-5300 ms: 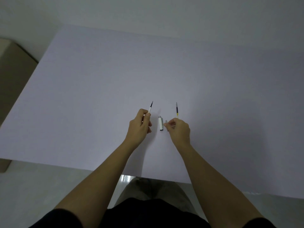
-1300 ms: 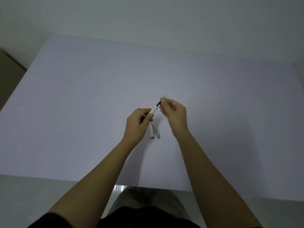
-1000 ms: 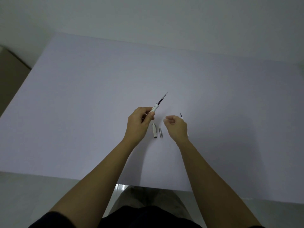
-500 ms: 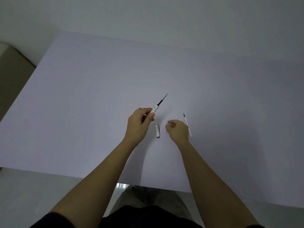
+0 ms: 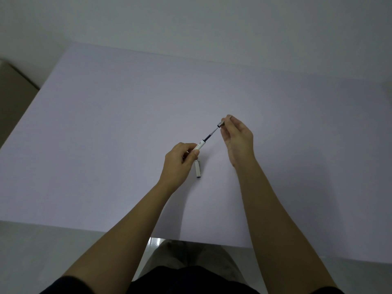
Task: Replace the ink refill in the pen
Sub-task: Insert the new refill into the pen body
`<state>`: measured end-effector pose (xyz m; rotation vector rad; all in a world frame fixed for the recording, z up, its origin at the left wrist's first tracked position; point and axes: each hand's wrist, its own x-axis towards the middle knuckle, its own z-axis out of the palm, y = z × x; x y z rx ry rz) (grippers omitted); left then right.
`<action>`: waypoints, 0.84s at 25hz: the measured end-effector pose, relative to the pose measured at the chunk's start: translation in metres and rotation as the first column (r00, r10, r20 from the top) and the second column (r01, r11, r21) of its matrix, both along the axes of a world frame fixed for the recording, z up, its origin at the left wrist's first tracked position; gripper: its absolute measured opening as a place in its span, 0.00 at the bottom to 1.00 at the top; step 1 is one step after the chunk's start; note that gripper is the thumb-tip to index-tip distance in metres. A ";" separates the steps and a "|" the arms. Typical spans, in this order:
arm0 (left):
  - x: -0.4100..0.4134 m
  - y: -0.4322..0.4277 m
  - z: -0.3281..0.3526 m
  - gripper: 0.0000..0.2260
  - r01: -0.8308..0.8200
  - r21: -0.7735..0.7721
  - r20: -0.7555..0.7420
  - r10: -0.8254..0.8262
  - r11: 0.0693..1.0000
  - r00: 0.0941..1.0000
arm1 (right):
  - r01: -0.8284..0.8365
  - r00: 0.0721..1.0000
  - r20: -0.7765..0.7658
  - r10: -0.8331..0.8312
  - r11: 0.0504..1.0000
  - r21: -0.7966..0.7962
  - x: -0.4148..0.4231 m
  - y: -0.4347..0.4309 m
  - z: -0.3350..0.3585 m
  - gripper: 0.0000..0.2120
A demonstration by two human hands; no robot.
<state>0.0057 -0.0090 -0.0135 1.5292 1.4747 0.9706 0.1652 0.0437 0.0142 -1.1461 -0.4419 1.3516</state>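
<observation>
My left hand grips the white pen barrel, tilted up to the right. A dark ink refill sticks out of the barrel's front end. My right hand pinches the small grey tip cone between thumb and forefinger, right at the refill's point. The white pen cap lies on the table just below my left hand. The second refill seen earlier is out of sight, hidden near my right hand.
The pale table spreads wide on both sides; its front edge runs close to my body. A brown box stands off the table's left edge. A plain wall rises behind.
My right hand picked the grey tip cone off the table beside the cap and lifted it to the refill's point. The left hand kept the barrel nearly still.
</observation>
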 end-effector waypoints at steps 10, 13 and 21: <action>-0.001 0.001 0.001 0.04 -0.006 0.015 -0.034 0.006 1.000 0.999 | -0.047 0.998 0.051 0.046 0.999 0.005 -0.003 -0.003 0.002 0.06; 0.000 0.002 0.001 0.04 -0.004 0.018 -0.049 0.005 1.000 0.999 | -0.088 0.990 0.107 0.087 0.996 -0.003 -0.004 -0.004 0.000 0.07; 0.000 0.007 0.004 0.05 -0.003 0.016 -0.059 0.004 1.000 0.998 | -0.159 0.973 0.170 0.157 0.987 0.002 -0.009 -0.010 -0.003 0.06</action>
